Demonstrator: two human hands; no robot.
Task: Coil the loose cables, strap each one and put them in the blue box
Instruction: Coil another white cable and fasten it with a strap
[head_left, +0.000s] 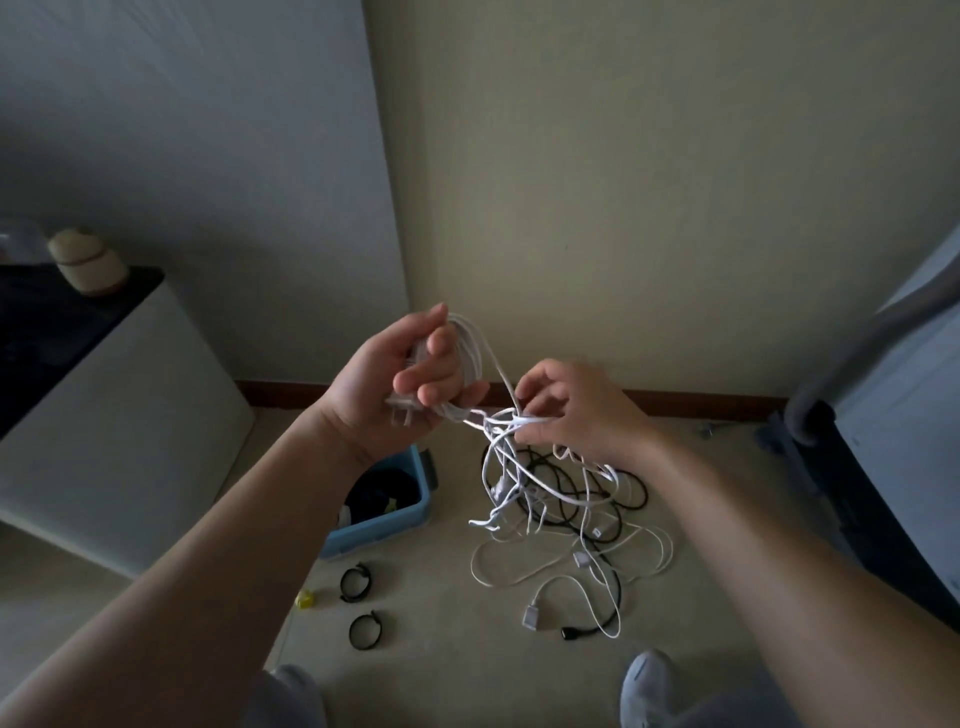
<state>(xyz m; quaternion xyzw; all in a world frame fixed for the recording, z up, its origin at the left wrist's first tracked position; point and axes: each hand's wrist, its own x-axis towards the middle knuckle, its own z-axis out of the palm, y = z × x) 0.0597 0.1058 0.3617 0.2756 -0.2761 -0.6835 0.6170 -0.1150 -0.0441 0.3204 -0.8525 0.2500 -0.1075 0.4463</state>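
White cable (470, 348), partly wound into loops, sits in your left hand (387, 387), whose fingers curl round the loops; its plug (402, 413) juts out below the palm. Your right hand (582, 410), just beside the left, pinches a knot of white strands (506, 423) between thumb and fingertips, and from there the strands hang down towards the floor (467, 665). Below them on the pale floor lies the tangle of white and black cables (587, 514), loose and uncoiled, with several connectors showing at its near edge. The blue box (415, 514) stands on the floor left of the tangle, partly hidden behind your left forearm; dark contents show inside, too dim to identify. Two black straps (355, 582), closed into rings, lie near the box's near corner, with a small yellow object (305, 599) just beside them. At left stands a white cabinet (130, 415) with a dark top, carrying a pale jar (85, 260).
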